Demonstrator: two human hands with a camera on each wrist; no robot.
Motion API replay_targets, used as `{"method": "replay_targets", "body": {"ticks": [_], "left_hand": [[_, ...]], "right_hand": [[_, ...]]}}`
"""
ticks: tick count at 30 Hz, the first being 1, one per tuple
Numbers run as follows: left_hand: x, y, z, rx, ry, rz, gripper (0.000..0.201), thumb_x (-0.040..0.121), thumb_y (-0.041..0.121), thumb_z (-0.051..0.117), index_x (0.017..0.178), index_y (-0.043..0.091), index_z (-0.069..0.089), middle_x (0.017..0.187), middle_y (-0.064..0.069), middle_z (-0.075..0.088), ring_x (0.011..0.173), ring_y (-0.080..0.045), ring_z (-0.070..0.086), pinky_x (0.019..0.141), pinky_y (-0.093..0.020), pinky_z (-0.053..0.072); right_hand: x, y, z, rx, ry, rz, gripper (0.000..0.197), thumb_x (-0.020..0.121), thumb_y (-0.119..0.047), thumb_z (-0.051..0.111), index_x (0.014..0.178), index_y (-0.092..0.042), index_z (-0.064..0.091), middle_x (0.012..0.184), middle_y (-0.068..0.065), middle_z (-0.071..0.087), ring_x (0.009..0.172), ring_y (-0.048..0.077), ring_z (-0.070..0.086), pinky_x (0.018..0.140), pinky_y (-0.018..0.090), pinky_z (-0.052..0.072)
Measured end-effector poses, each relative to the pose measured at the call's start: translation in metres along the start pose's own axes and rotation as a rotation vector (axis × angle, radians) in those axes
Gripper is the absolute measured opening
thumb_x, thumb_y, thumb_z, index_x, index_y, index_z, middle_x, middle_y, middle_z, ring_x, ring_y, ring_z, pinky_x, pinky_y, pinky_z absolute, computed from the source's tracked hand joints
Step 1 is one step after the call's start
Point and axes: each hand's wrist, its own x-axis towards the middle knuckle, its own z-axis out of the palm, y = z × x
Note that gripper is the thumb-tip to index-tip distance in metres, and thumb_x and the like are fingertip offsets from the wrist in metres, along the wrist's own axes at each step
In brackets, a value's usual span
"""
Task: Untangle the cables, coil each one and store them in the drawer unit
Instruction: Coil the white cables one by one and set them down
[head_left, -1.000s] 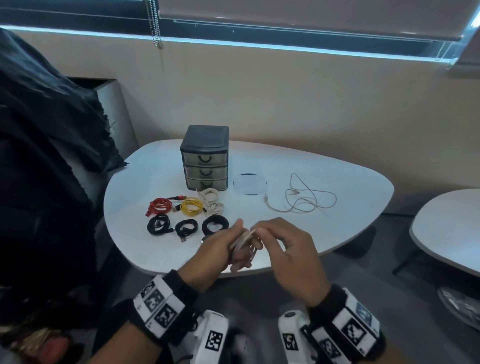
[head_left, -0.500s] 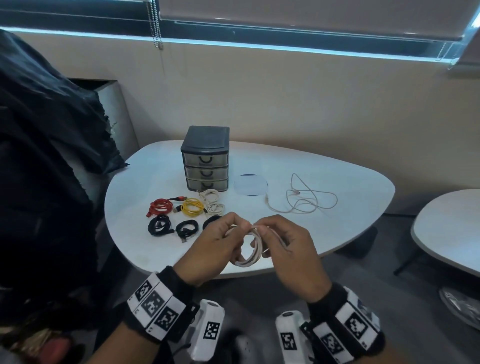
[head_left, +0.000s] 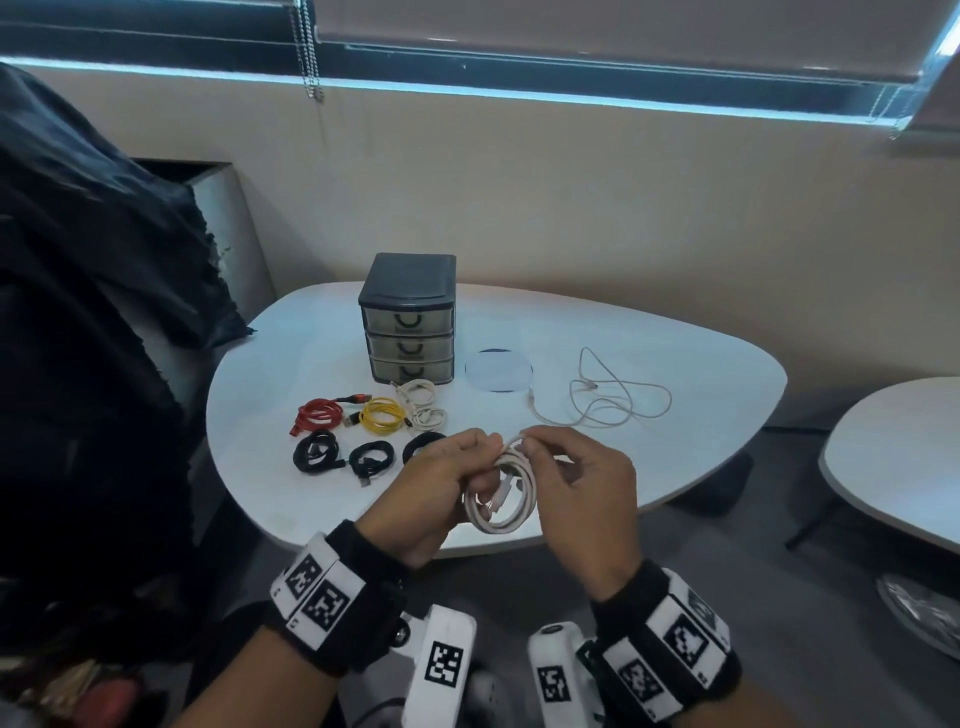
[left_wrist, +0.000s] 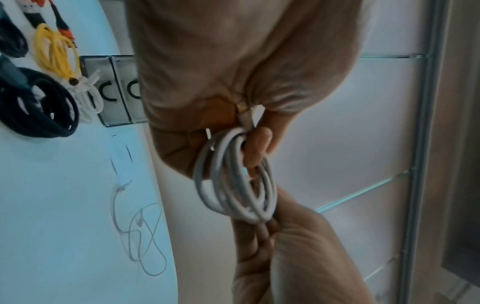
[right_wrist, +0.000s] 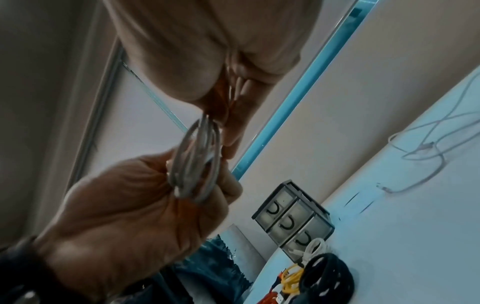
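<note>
From the head camera I am seeing my left hand (head_left: 441, 483) and my right hand (head_left: 582, 493) meeting just off the near edge of the white table (head_left: 649, 332), both pinching the top of a coiled white cable (head_left: 506, 493), whose loops are hanging below the fingers. The drawer unit (head_left: 409, 317) is standing towards the far edge, all three drawers closed. In front of it are lying a red coil (head_left: 318, 413), a yellow coil (head_left: 382, 414) and a white coil (head_left: 422, 402), and nearer the front edge three black coils (head_left: 317, 452). A round white pad (head_left: 498, 369) is sitting just right of the unit, and a loose white cable (head_left: 613, 402) is sprawling towards the right edge

From the left wrist camera I am watching my left fingers (left_wrist: 257, 148) curling through and around the white coil (left_wrist: 233, 179), the plug end pinched at the top, while my right hand (left_wrist: 285, 257) is gripping the coil's far side. The loose cable (left_wrist: 140, 232) is lying on the tabletop

From the right wrist camera, blurred, my right fingertips (right_wrist: 233, 131) are nipping one side of the coil (right_wrist: 197, 160) and my left hand (right_wrist: 124, 216) is clasping the other; the drawer unit (right_wrist: 291, 218) is showing beyond
</note>
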Motion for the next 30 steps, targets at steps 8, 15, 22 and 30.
{"method": "replay_targets", "body": {"ticks": [8, 15, 22, 30], "left_hand": [[-0.002, 0.001, -0.004, 0.2, 0.153, 0.186, 0.027, 0.104, 0.024, 0.048, 0.083, 0.01, 0.054, 0.058, 0.004, 0.037, 0.055, -0.009, 0.033, 0.061, -0.028, 0.03], [0.004, -0.016, 0.005, 0.298, 0.317, 0.27, 0.022, 0.103, 0.024, 0.051, 0.086, 0.011, 0.057, 0.067, 0.006, 0.055, 0.061, -0.004, 0.048, 0.059, -0.018, 0.042], [0.003, -0.02, 0.003, 0.299, 0.243, 0.303, 0.028, 0.101, 0.022, 0.056, 0.081, 0.002, 0.054, 0.058, 0.004, 0.05, 0.054, -0.007, 0.041, 0.052, -0.019, 0.036], [0.001, -0.029, -0.016, 0.311, 0.143, 0.266, 0.027, 0.086, 0.037, 0.065, 0.083, 0.011, 0.068, 0.063, -0.009, 0.049, 0.062, -0.023, 0.038, 0.057, -0.027, 0.036]], "right_hand": [[0.003, -0.012, 0.006, 0.524, -0.21, 0.582, 0.009, 0.092, 0.002, 0.061, 0.09, 0.001, 0.069, 0.078, 0.015, 0.072, 0.071, 0.025, 0.068, 0.063, 0.026, 0.058], [0.0, -0.001, -0.005, 0.59, -0.338, 0.671, 0.016, 0.093, -0.014, 0.058, 0.097, -0.006, 0.071, 0.086, 0.01, 0.071, 0.082, 0.021, 0.064, 0.084, 0.037, 0.046], [-0.001, 0.006, -0.009, 0.379, -0.406, 0.564, 0.009, 0.091, -0.012, 0.066, 0.095, -0.004, 0.068, 0.079, 0.005, 0.07, 0.079, 0.017, 0.063, 0.08, 0.032, 0.048], [0.001, 0.02, -0.015, 0.434, -0.701, 0.627, 0.02, 0.094, -0.013, 0.059, 0.088, 0.003, 0.069, 0.082, 0.01, 0.072, 0.078, 0.014, 0.066, 0.072, 0.016, 0.049]]}}
